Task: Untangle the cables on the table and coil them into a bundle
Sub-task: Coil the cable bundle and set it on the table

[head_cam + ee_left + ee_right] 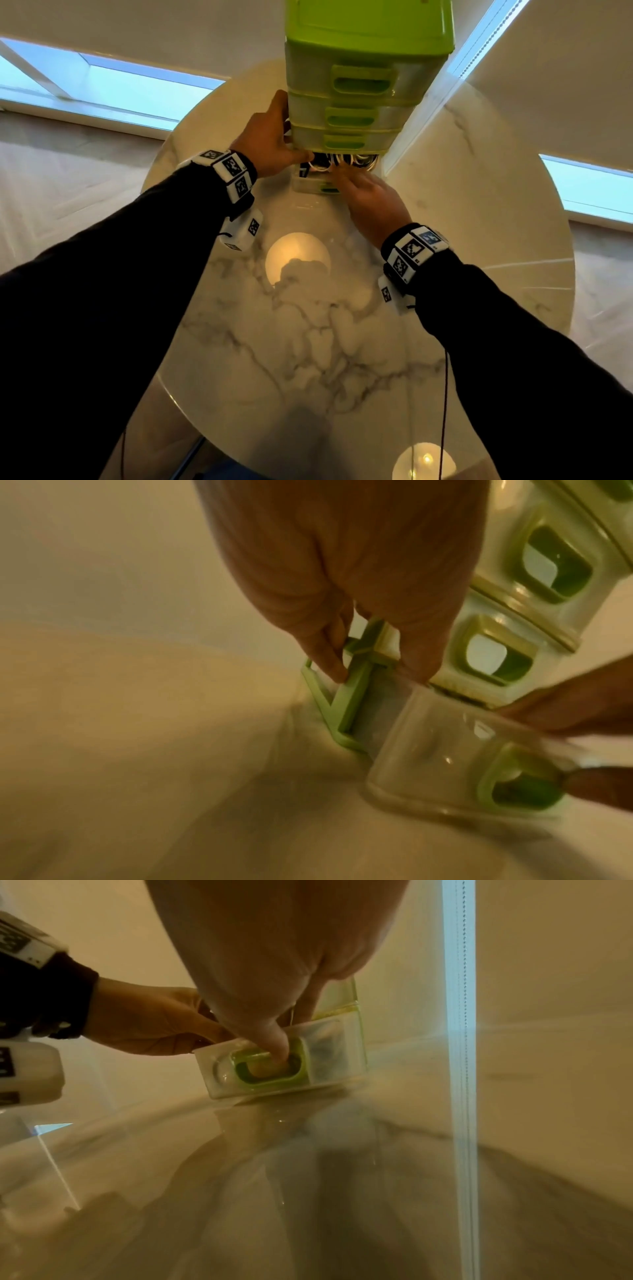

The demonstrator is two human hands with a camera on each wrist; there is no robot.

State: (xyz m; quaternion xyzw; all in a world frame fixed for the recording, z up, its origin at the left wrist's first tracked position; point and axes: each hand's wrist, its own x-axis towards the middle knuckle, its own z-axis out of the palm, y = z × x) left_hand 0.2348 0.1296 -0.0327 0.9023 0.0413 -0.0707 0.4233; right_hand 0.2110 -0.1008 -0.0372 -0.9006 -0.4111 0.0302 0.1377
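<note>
Marble surface [308, 342], nearest the viewer, carried no cables. Beyond it, the right hand [371, 202] hooked a finger [274, 1042] in the green handle of the bottom drawer [284, 1064], drawn partly out; its grip was closed on that handle. The left hand [270, 137] braced the drawer unit [359, 85], fingers pinching its green frame [346, 696]. The cables [342, 161], black and white, lay tangled in the drawer. Judged stage: retrieval only; untangling and coiling remained.
</note>
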